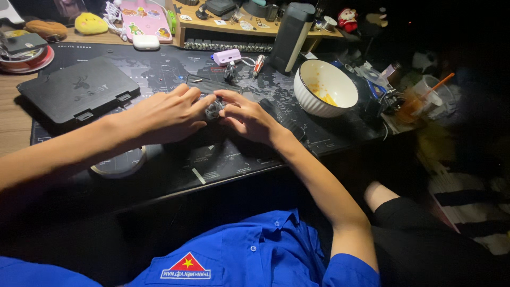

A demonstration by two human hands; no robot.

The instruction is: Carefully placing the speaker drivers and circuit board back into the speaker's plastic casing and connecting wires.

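Left hand [167,114] and right hand [245,118] meeting at mid-desk, fingertips of both pinched around one small dark gadget [214,109], held just above a black mat [159,74] printed with a world map. Too small and shadowed to tell what kind of gadget. Forearms reaching in from the near left and near right, blue shirt [255,255] at the near edge.

Just far of the gadget, a dark pouch [207,85]. Farther still, a pink case [227,56] beside a small red-tipped tool [258,64]. To the left, a flat black box [79,90] with two latches, lid down. Near left, partly under the left forearm, a round disc [119,165]. To the right, a white ribbed bowl [325,87] with yellow scraps inside. Behind the bowl, a tall dark cylinder [292,37]. Far right, in gloom, a plastic cup [425,95] with an orange straw.
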